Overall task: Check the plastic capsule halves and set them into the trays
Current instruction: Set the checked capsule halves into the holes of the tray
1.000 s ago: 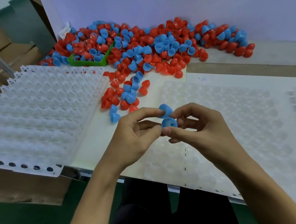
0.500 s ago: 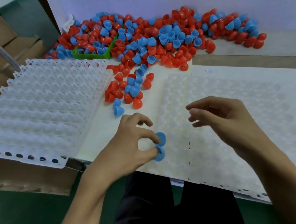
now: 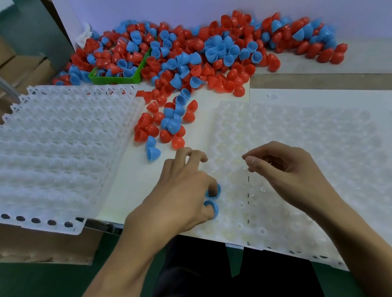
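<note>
Two blue capsule halves [image 3: 212,199], rims up, pressed into tray [image 3: 305,140] at lower centre by left hand [image 3: 179,196] fingertips; right hand [image 3: 284,170] loosely curled, nothing held.

A single head-worn view looks forward and steeply down from close above the left hand [image 3: 179,196] and right hand [image 3: 289,174] (wide-angle, edges bowed), with the table [image 3: 133,190] stretching ahead of them.

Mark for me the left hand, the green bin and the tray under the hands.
left hand [image 3: 182,195], head view, back of the hand.
green bin [image 3: 116,79], head view, its front wall.
tray under the hands [image 3: 304,122], head view, bare dimpled surface.
</note>
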